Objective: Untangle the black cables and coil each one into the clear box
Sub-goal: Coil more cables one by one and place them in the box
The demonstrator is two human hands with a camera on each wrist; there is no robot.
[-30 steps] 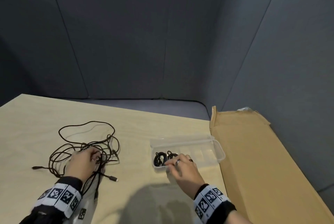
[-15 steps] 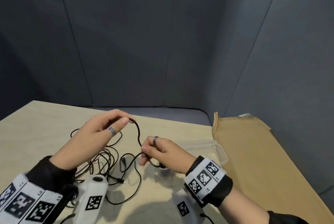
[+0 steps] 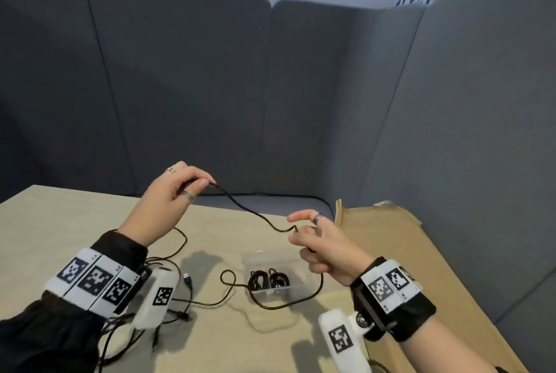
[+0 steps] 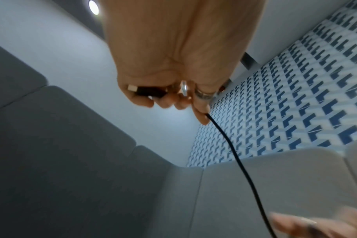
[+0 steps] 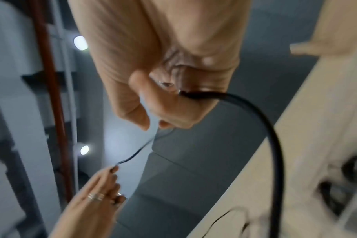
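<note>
A thin black cable (image 3: 254,212) stretches in the air between my two raised hands. My left hand (image 3: 177,189) holds its plug end (image 4: 149,91) in curled fingers, high above the table's left half. My right hand (image 3: 313,240) pinches the cable (image 5: 255,109) lower down, above the clear box (image 3: 255,258); from there it drops in a loop (image 3: 288,303) onto the table in front of the box. The box holds two coiled black cables (image 3: 267,279) at its near end. A tangle of black cables (image 3: 177,300) lies on the table under my left forearm.
The light wooden table (image 3: 60,222) is enclosed by grey padded panels (image 3: 210,86) at the back and right. A flat brown cardboard sheet (image 3: 400,252) lies along the table's right side. A loose USB plug (image 3: 187,278) rests left of the box.
Both hands left the table and box, picked up one cable and rose. The left hand has moved up and away from the right, drawing the cable out between them.
</note>
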